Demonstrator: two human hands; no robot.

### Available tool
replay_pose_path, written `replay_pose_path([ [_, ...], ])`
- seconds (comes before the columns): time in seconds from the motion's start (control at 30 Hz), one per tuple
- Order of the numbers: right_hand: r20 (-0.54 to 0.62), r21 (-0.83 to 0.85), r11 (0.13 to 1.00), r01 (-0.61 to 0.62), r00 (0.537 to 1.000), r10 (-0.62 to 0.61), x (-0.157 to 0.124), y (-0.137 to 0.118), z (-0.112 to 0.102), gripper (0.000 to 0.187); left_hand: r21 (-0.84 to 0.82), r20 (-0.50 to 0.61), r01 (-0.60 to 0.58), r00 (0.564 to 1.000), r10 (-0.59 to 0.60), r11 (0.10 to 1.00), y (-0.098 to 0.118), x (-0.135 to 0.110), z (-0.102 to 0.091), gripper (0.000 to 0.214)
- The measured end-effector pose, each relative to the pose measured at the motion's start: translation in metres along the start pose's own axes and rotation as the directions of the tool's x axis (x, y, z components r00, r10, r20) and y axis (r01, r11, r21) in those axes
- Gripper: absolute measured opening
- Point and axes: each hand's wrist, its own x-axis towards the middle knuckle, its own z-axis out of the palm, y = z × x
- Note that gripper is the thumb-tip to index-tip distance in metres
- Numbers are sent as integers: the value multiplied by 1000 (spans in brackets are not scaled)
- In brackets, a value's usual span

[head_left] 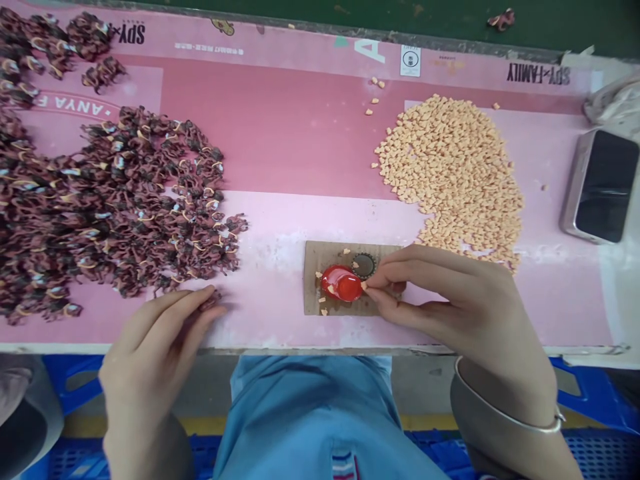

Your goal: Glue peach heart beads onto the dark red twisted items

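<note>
My left hand [160, 333] pinches a small dark reddish-brown figure [209, 299] close to the table's front edge, mostly hidden by the fingers. Between the thumb and fingertips of my right hand [435, 293] is a tiny beige piece [365, 285], held at the right rim of a red cap [345, 283]. The cap lies on a brown cardboard piece [313, 267] beside a dark bottle cap [364, 265], with several loose beige bits around it. A large heap of similar figures [125, 200] spreads on the left. On the right is a pile of beige pieces [450, 160].
The tabletop [300, 127] is covered in pink printed sheets. At the right end lie a phone [603, 187] and a whitish cloth or bag [615, 100]. One figure [501, 20] sits on the green surface [320, 13] beyond the back edge. Blue stools [595, 393] stand below.
</note>
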Motion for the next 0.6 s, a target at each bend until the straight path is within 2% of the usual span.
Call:
replay_pose_path([
  [0.13, 34, -15, 1000, 13, 999, -12, 3, -3, -2, 19, 25, 27, -25, 999, 24, 999, 3, 4, -2, 16],
  [0.23, 66, -35, 999, 15, 998, -13, 5, -5, -5, 18, -9, 11, 43, 999, -43, 999, 5, 4, -3, 19],
  [0.3, 63, -33, 999, 18, 998, -15, 6, -6, -9, 17, -132, 5, 111, 994, -111, 985, 9, 3, -4, 26],
  [0.37, 52, -42, 999, 9, 999, -7, 7, -9, -12, 16, -329, 20, 210, 976, -215, 921, 20, 1, -5, 30],
  [0.43, 52, -51, 999, -3, 999, 6, 5, -12, -13, 15, -546, 83, 332, 935, -345, 769, 35, 2, -4, 24],
  [0.5, 39, -26, 1000, -15, 999, 16, 1, -17, -12, 14, -703, 241, 453, 877, -416, 548, 53, 6, -2, 10],
  [0.53, 24, 5, 1000, -14, 1000, 14, -2, -20, -10, 13, -752, 341, 507, 846, -410, 421, 61, 9, 0, 5],
  [0.6, -14, 74, 997, 0, 1000, 1, -6, -25, -7, 13, -791, 531, 597, 780, -331, 137, 76, 15, 6, 16],
])
